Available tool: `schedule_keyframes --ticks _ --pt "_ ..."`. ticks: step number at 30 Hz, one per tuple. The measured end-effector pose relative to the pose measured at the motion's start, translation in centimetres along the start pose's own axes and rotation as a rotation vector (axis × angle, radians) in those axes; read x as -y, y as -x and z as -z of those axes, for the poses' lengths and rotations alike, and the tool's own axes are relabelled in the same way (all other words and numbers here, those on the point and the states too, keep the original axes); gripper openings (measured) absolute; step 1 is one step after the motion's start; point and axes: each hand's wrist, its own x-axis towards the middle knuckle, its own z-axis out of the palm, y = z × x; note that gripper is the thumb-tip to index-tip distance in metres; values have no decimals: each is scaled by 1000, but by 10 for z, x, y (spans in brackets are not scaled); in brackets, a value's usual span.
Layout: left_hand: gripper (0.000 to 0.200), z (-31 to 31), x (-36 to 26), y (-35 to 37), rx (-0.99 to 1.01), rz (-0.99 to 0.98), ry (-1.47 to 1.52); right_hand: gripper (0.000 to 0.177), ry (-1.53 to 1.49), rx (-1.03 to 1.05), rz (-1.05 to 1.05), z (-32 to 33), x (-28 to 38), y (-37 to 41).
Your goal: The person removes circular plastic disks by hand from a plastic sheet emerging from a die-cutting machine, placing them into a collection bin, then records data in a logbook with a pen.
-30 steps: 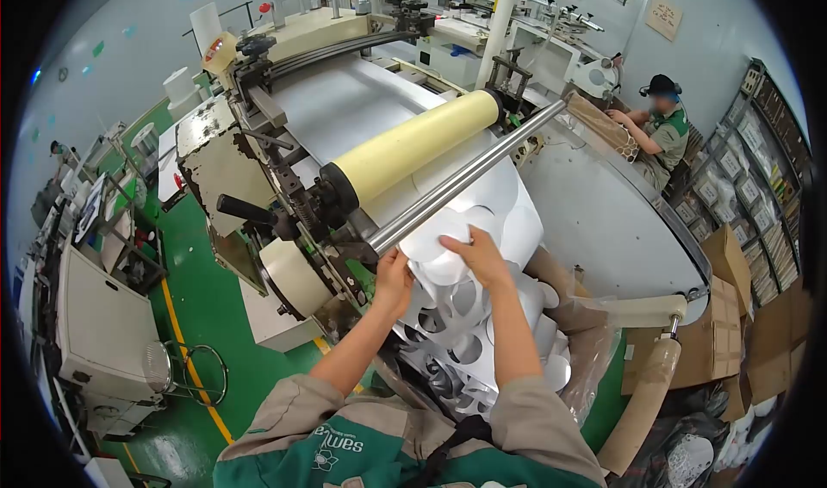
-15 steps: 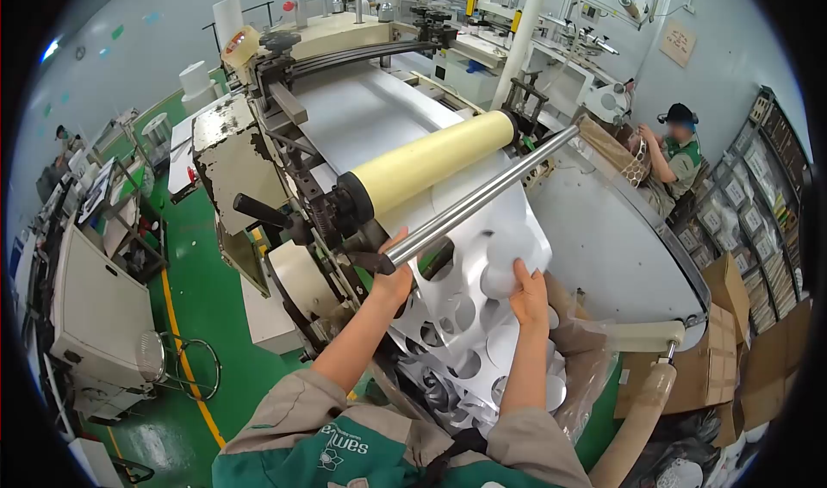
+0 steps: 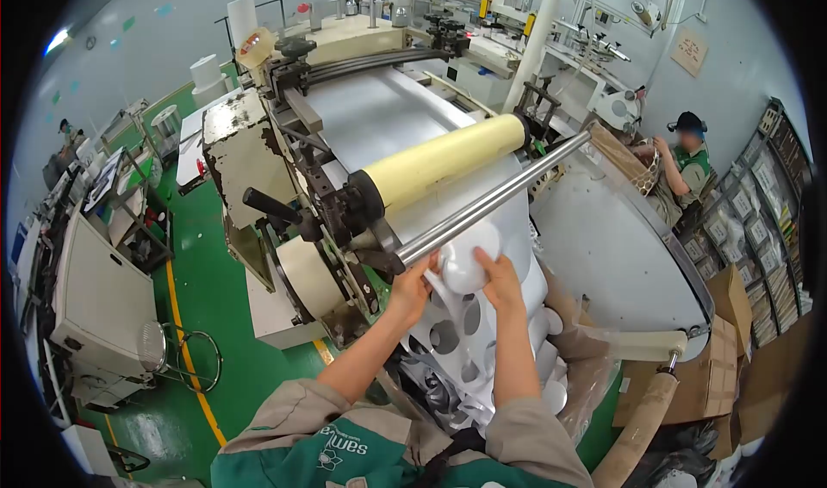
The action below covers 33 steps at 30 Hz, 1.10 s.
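A round white disc (image 3: pixel 463 262) is between my two hands, just below the steel bar (image 3: pixel 491 202). My right hand (image 3: pixel 502 279) grips the disc's right side, thumb on its face. At its left, my left hand (image 3: pixel 411 290) has its fingers closed near the disc and the sheet edge; what it pinches is partly hidden. The perforated silvery-white sheet (image 3: pixel 482 316) hangs from the machine beneath both hands, with round holes, and bunches up below. Above the bar lies the yellow roller (image 3: pixel 444 162), with the smooth sheet (image 3: pixel 383 105) behind it.
A black handle (image 3: pixel 265 204) juts out on the machine's left. To the right are a large grey panel (image 3: pixel 603 247), a wrapped roll (image 3: pixel 642 419) and cardboard boxes (image 3: pixel 724 359). Another person (image 3: pixel 689 165) sits at the far right. A wire stool (image 3: pixel 185 359) stands left.
My hands have come closer together, the right one moving left with the disc. The sheet has shifted and folded under them. The view has tilted slightly.
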Motion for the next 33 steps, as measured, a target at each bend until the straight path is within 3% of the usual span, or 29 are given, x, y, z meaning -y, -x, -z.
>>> schedule_keyframes --ticks 2,5,7,12,14,17,18,23,26,29,33 --pt "34 0 -8 -1 2 -25 74 36 -315 -65 48 29 -6 8" --pt "25 28 -7 -24 -27 -125 117 37 -394 -190 96 66 -2 24" --pt "19 14 -22 -17 -17 -158 152 38 -493 -232 153 74 12 35" --pt "25 21 -13 -36 61 -187 63 43 -28 -139 239 37 33 31" --pt "34 27 3 -48 74 -168 64 39 162 -72 220 15 34 22" --pt "35 -3 1 -5 125 -11 70 32 489 -18 76 12 13 5" --pt "35 -9 3 7 131 23 50 34 434 58 65 -3 15 13" --pt "38 -6 14 19 199 135 -19 34 192 -16 58 10 -8 32" --pt "42 -2 7 9 148 63 -80 33 -245 -167 104 19 -12 41" --pt "43 0 -13 -5 35 -50 -39 36 -284 -191 196 47 4 47" --pt "41 15 -24 -19 81 -170 24 42 -112 -174 180 47 24 44"
